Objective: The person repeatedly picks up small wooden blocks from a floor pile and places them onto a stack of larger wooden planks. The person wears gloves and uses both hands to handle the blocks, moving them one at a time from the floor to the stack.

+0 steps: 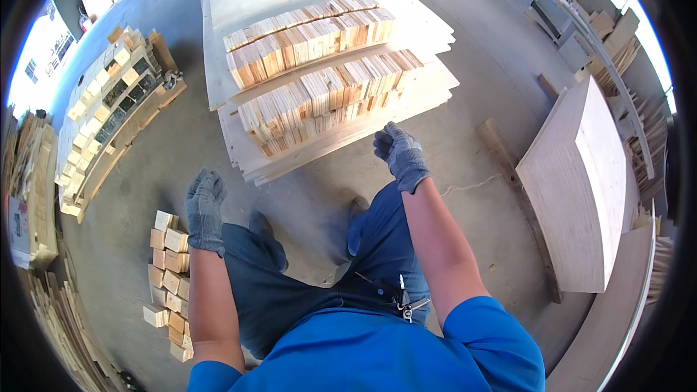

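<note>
Both hands wear grey knit gloves and hang apart in front of my body. My left hand (pixel 206 209) is above the floor, close to a pile of short wooden blocks (pixel 173 276); its fingers are loosely stretched and nothing shows in them. Near the front right edge of a stack of pale plywood sheets (pixel 341 147), my right hand (pixel 401 155) has its fingers curled together with nothing visible in the grip. On the sheets stand a nearer row of wooden blocks (pixel 327 94) and a farther row of wooden blocks (pixel 308 40), packed side by side.
At the left, a pallet (pixel 127 141) bears stacked timber pieces (pixel 94 120). To the right, a thick stack of pale boards (pixel 573 192) rests on a long timber (pixel 526 207). Wood strips (pixel 54 305) lie along the lower left. My shoes (pixel 268 236) are on the concrete floor.
</note>
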A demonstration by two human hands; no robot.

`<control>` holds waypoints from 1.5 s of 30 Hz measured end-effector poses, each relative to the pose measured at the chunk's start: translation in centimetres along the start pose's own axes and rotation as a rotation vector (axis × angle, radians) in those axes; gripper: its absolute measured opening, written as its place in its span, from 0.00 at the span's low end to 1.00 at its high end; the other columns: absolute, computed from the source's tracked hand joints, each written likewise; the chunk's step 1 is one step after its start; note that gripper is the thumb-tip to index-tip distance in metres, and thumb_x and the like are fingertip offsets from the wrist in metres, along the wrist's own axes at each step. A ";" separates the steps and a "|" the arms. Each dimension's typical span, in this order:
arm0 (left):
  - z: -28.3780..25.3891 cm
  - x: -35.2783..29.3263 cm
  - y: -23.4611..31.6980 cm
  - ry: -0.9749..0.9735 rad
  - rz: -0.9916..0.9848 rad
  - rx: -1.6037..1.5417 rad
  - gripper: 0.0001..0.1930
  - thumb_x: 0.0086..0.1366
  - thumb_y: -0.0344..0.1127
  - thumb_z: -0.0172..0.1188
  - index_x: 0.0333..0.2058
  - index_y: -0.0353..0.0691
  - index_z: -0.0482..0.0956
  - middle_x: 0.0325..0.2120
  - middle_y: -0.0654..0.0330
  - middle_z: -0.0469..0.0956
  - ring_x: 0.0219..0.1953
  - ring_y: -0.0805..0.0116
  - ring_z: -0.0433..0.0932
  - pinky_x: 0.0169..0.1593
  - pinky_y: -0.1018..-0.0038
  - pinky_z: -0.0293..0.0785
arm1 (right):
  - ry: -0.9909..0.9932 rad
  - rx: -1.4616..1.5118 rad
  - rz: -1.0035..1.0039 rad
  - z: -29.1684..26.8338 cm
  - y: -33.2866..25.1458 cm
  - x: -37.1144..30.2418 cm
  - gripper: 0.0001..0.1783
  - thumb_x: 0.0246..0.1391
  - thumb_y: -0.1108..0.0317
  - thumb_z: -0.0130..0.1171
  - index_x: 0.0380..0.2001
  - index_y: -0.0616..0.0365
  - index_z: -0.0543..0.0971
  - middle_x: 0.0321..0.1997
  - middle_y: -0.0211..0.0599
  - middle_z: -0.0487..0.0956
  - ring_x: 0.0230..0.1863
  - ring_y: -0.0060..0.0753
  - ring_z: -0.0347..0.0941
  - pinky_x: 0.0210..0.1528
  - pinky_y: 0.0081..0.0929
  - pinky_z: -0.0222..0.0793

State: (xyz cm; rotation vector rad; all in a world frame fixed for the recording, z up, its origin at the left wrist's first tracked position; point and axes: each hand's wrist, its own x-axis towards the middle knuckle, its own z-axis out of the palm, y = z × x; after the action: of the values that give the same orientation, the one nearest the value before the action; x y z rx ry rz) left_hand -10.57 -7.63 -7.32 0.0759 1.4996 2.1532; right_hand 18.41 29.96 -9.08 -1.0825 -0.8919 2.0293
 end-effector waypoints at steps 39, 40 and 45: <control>9.2 4.7 -5.4 -0.070 -0.132 0.335 0.21 0.68 0.31 0.63 0.59 0.42 0.74 0.41 0.65 0.81 0.38 0.74 0.80 0.39 0.76 0.77 | -0.130 -0.029 -0.079 -3.4 -2.5 -1.0 0.17 0.63 0.62 0.65 0.49 0.63 0.81 0.37 0.37 0.85 0.35 0.26 0.81 0.41 0.24 0.78; 9.6 4.3 -5.1 -0.072 -0.111 0.333 0.21 0.68 0.31 0.64 0.58 0.42 0.75 0.42 0.64 0.81 0.38 0.75 0.80 0.38 0.77 0.77 | -0.122 -0.047 -0.065 -3.2 -2.7 -1.1 0.16 0.63 0.62 0.64 0.48 0.62 0.81 0.37 0.37 0.85 0.35 0.27 0.81 0.41 0.25 0.78; 8.1 4.2 -5.0 -0.024 -0.101 0.338 0.23 0.66 0.33 0.65 0.59 0.40 0.74 0.44 0.63 0.81 0.39 0.74 0.80 0.40 0.77 0.77 | -0.100 -0.119 -0.050 -3.3 -2.4 -0.8 0.15 0.64 0.62 0.64 0.47 0.62 0.81 0.38 0.39 0.85 0.34 0.31 0.82 0.39 0.28 0.79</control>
State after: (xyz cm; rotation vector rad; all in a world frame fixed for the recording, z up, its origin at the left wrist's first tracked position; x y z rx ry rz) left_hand -9.72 2.52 -9.63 0.1389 1.7982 1.7970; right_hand 22.17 31.43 -8.22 -1.0180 -1.0920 2.0252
